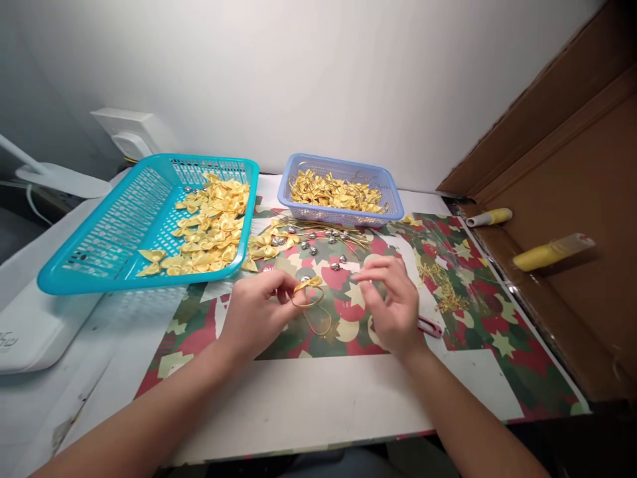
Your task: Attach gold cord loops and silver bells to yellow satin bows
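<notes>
My left hand [263, 309], at the middle of the table, is closed in a pinch on a yellow ribbon bow [311, 282]. A thin gold cord [323, 328] loops down from this bow. A silver jingle bell [305, 279] shows right behind the bow, and I cannot tell if it is attached. To the right, my right hand [391, 302] hovers over the patterned sheet with bent fingers, thumb and index slightly apart. I make out nothing between them. Several loose silver bells [335, 266] lie just beyond both hands.
A turquoise basket [144, 287] of yellow bows stands left. Behind, a blue basket [343, 216] holds bows with cords. Gold cords [343, 232] lie before it. Gold bits [450, 292] and a dark red tool [430, 326] are at right, beside a cardboard wall [572, 199].
</notes>
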A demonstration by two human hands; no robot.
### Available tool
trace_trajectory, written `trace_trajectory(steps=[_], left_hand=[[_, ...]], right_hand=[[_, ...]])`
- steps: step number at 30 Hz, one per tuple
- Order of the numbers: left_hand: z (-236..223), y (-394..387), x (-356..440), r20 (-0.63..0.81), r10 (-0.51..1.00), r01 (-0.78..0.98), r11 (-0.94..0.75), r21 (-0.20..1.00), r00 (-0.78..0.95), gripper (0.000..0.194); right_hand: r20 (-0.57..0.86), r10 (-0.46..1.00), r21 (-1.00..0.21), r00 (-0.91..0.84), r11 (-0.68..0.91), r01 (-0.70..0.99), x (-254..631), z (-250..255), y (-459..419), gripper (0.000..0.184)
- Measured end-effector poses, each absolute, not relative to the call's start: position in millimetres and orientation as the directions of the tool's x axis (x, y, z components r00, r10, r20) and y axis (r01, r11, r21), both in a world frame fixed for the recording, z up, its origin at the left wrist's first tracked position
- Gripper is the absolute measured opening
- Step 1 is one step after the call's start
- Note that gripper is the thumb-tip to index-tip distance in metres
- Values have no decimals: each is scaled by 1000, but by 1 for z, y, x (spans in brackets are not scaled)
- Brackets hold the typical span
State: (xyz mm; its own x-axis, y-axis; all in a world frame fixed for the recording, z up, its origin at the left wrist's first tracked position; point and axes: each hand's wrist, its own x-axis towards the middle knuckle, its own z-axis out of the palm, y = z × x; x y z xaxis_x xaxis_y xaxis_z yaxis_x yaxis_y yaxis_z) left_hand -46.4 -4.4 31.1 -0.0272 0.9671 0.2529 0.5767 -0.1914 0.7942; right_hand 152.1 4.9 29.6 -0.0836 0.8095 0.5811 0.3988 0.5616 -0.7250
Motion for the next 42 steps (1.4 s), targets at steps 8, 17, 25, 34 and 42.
trace_trajectory(steps=[8,17,25,34,42], left_hand=[[20,-3,-38,345,923,628,-371,684,170,13],[21,6,-41,180,969,580,-245,777,169,13],[23,7,-38,30,985,519,-115,847,169,15],[18,8,-38,-8,971,515,-119,849,238,23],[21,7,-38,-47,966,457,-77,886,254,25]], right_hand=[[455,848,-742,-271,529,411,134,13,12,10],[415,892,-871,-178,446,207,134,11,21,9],[234,955,-972,-184,225,-66,136,15,22,7],[128,969,-979,-209,90,-182,136,16,23,13],[100,970,-983,-223,61,-176,137,16,21,8]])
